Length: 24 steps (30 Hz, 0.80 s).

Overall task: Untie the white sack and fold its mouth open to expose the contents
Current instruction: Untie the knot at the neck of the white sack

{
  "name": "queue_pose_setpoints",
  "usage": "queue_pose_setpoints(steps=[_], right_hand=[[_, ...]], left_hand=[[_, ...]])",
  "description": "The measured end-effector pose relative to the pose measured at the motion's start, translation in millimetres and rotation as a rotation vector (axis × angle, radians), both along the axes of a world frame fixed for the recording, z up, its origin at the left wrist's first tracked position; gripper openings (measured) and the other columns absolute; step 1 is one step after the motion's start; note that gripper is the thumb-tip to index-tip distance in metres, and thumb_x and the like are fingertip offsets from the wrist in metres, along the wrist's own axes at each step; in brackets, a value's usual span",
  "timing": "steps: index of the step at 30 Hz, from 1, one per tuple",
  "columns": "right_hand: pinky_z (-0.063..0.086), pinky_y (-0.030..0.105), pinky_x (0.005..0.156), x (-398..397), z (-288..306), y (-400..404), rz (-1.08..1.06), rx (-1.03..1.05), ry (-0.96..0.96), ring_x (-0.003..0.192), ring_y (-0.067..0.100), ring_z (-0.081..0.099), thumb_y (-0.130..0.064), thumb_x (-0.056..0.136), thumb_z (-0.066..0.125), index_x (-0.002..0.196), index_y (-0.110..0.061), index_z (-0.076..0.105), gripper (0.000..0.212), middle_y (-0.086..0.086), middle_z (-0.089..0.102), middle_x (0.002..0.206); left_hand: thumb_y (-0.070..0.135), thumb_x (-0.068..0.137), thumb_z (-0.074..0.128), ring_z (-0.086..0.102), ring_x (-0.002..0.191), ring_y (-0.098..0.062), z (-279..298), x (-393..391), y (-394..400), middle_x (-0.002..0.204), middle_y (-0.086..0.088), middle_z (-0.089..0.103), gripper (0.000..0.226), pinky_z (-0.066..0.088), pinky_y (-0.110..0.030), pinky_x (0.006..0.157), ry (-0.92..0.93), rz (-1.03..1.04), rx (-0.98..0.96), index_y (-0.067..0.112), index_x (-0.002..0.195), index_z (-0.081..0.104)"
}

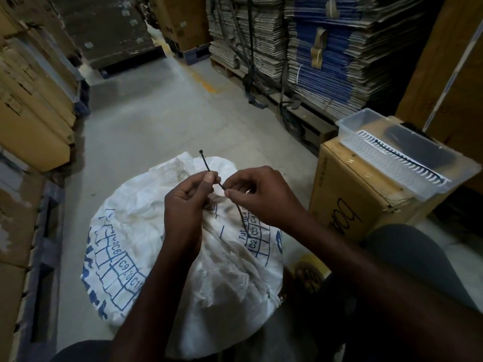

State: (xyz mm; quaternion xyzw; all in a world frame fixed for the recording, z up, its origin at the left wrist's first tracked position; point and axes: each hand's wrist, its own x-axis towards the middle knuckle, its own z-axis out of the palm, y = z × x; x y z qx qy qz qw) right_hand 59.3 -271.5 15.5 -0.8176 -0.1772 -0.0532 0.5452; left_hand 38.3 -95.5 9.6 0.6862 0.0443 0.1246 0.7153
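A full white woven sack [214,280] with blue printed grids stands on the concrete floor between my knees. Its bunched mouth lies under my hands, mostly hidden. Both hands hold a thin black cable tie [204,160] just above the sack's top. My left hand [190,197] pinches the tie between thumb and forefinger, and the tie's head sticks up beyond it. My right hand [257,194] pinches the tie a little lower, its tail hanging down under the palm.
A cardboard box [355,197] stands at the right with a clear plastic tray [392,152] of black cable ties on top. Stacked flat cartons on pallets [313,53] fill the back right. Brown boxes [31,105] line the left. Bare floor [162,116] stretches ahead.
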Motion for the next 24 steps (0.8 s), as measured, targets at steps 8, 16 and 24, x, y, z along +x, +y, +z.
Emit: queue_pose_setpoints(steps=[8, 16, 24], right_hand=[[0.051, 0.018, 0.071, 7.6, 39.1, -93.0, -0.245, -0.247, -0.166, 0.078, -0.001, 0.067, -0.02, 0.092, 0.077, 0.103, -0.025, 0.083, 0.014, -0.014, 0.077, 0.089], [0.06, 0.044, 0.082, 8.4, 33.5, -270.0, -0.602, -0.463, -0.112, 0.087, 0.015, 0.069, -0.015, 0.093, 0.077, 0.108, -0.018, 0.082, 0.016, 0.002, 0.079, 0.099], [0.06, 0.048, 0.09, 38.7, 1.2, -330.6, -0.57, -0.696, 0.076, 0.096, 0.022, 0.073, -0.01, 0.09, 0.077, 0.103, -0.018, 0.083, 0.017, 0.006, 0.08, 0.106]], left_hand=[[0.03, 0.11, 0.063, 0.076, 0.094, -0.01, 6.5, 34.6, -83.6, 0.099, -0.001, 0.083, 0.021, 0.056, -0.026, 0.081, -0.074, -0.149, 0.197, 0.017, 0.116, 0.079], [0.033, 0.103, 0.072, 0.07, 0.101, -0.007, -44.2, 46.8, -138.0, 0.109, 0.021, 0.076, 0.009, 0.06, -0.036, 0.078, -0.175, -0.312, 0.682, 0.035, 0.111, 0.076], [0.027, 0.101, 0.073, 0.068, 0.098, -0.002, -71.2, 36.1, -151.8, 0.102, 0.027, 0.074, 0.012, 0.06, -0.037, 0.082, -0.145, -0.447, 0.849, 0.035, 0.108, 0.079]])
